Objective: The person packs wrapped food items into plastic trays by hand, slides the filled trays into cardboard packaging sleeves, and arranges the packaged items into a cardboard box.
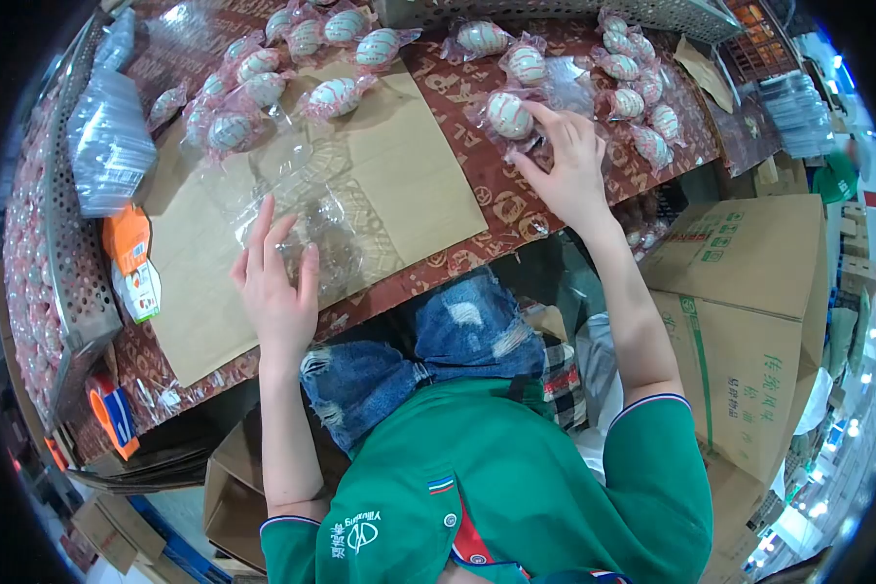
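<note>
My left hand [279, 287] has its fingers spread over the near edge of a clear plastic package [336, 229], which lies on brown paper [428, 175]. Whether the fingertips touch the plastic is hard to tell. My right hand [571, 167] grips a wrapped egg [509, 115], index finger on its side and thumb at the twisted wrapper. The egg is white with printed marks inside clear, pinkish film. Close by lie another wrapped egg [526, 64] and a piece of clear plastic [566, 83]. More wrapped eggs [232, 129] are grouped beyond my left hand.
Stacked clear plastic trays [112, 146] and orange printed cards [128, 238] lie at the left, beside a perforated metal bin [73, 263] of wrapped eggs. Orange-handled tape cutter or similar tool [114, 419] sits lower left. A large cardboard box [740, 321] stands at right.
</note>
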The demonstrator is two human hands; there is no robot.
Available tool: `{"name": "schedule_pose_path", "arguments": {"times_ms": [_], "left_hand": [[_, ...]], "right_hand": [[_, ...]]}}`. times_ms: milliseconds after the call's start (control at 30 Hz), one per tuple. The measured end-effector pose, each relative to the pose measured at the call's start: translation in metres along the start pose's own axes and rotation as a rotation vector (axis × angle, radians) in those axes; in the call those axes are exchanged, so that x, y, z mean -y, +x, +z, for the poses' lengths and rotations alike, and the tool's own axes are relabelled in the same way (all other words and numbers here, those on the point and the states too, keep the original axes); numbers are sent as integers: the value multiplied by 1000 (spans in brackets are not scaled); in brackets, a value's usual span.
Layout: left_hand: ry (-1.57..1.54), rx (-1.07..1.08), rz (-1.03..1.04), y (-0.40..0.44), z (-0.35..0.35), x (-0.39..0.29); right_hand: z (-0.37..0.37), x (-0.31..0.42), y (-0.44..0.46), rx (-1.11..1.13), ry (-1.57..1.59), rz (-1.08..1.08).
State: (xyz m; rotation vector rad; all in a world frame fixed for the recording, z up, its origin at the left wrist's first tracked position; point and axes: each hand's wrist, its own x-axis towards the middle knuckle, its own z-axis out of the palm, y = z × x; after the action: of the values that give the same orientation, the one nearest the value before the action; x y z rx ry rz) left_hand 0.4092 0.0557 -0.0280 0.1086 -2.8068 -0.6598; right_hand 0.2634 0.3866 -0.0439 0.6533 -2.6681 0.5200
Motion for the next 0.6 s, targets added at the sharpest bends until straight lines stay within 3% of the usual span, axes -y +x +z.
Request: {"name": "schedule_pose_path", "arguments": {"times_ms": [67, 233, 300, 467, 533, 600], "left_hand": [[13, 4, -2, 1, 1, -1], [-31, -16, 18, -2, 1, 5], [-55, -23, 3, -6, 0, 5], [-66, -22, -9, -6, 1, 5], [-64, -17, -6, -4, 2, 4], [-58, -21, -6, -4, 3, 5]], "right_hand": [[-5, 11, 6, 128, -18, 81], [-9, -5, 6, 120, 178, 87], [-11, -17, 0, 17, 140, -61], [-2, -32, -3, -8, 122, 29], [7, -24, 11, -68, 358, 111], [19, -13, 26, -82, 381, 130]]}}
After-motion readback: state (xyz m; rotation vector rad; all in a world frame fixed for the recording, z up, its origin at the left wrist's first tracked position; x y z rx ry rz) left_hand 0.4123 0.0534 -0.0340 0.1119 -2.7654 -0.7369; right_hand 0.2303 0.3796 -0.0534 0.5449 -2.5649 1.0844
